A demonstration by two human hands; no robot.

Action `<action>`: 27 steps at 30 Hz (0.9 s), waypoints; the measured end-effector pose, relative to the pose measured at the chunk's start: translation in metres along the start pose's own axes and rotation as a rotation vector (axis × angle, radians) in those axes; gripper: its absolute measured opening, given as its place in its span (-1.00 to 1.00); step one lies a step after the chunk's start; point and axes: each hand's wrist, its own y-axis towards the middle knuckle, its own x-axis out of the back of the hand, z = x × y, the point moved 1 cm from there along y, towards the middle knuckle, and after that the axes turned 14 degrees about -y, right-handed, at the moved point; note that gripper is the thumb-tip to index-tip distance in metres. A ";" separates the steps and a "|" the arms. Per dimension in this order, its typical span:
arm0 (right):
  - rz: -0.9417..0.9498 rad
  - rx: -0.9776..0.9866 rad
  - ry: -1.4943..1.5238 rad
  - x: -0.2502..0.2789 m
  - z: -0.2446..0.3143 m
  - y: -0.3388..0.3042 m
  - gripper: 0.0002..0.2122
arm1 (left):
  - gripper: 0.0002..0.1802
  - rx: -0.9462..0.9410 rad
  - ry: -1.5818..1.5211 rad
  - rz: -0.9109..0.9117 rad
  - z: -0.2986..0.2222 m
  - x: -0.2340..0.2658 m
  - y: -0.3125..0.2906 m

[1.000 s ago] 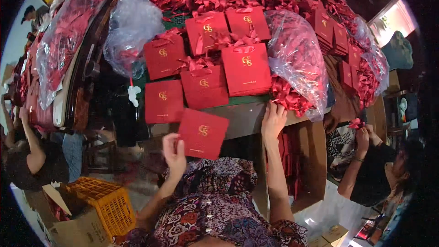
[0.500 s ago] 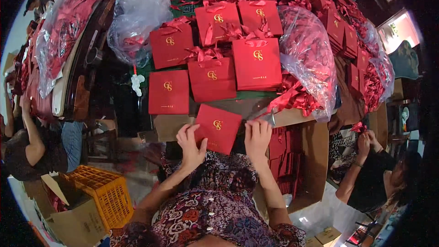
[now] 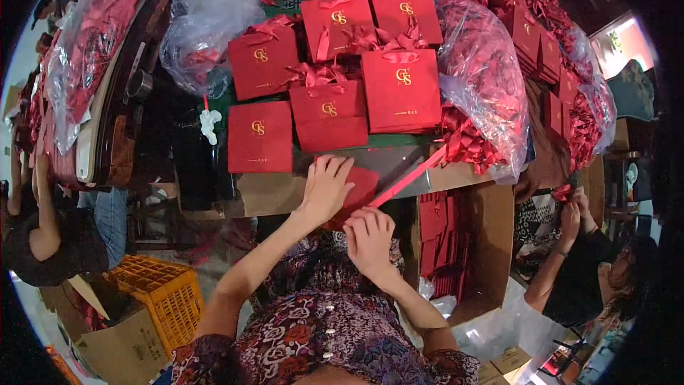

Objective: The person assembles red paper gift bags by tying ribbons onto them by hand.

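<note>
A small red paper bag [image 3: 362,187] is at the table's near edge, largely covered by my left hand [image 3: 326,189]. That hand's fingers lie over the bag and grip it, thumb toward the right. Lower and to the right, my right hand [image 3: 370,241] is closed on the end of a red ribbon [image 3: 410,180]. Stretched taut, the ribbon runs up to a tangle of ribbons [image 3: 463,144] spilling from a clear plastic bag [image 3: 491,85]. Just beyond my hands lie a flat red bag [image 3: 260,139] and a stack of ribbon-handled bags [image 3: 401,93].
A cardboard box [image 3: 484,242] of red bags stands right of my lap. At lower left is a yellow plastic crate [image 3: 160,299]. One co-worker's arm [image 3: 559,242] is at the right; another person [image 3: 57,235] is at the left. Crumpled plastic [image 3: 214,25] lies at the back left.
My left hand has moved right and up over the bag. My right hand has come down and left, drawing the ribbon out from the tangle. The view has shifted slightly.
</note>
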 end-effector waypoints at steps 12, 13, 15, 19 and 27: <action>0.098 -0.398 0.286 -0.016 -0.031 0.037 -0.87 | -0.64 0.077 -0.103 0.014 -0.016 0.018 -0.004; 0.126 -0.425 0.279 -0.019 -0.033 0.039 -0.85 | -0.65 0.071 -0.119 -0.001 -0.017 0.018 -0.005; 0.150 -0.458 0.317 -0.019 -0.035 0.041 -0.84 | -0.68 0.071 -0.148 -0.022 -0.019 0.017 -0.006; 0.258 -0.518 0.335 -0.015 -0.040 0.047 -0.81 | -0.70 0.082 -0.171 -0.030 -0.018 0.013 -0.012; 0.309 -0.447 0.185 -0.012 -0.042 0.055 -0.79 | -0.78 0.017 -0.115 -0.097 -0.028 0.014 -0.011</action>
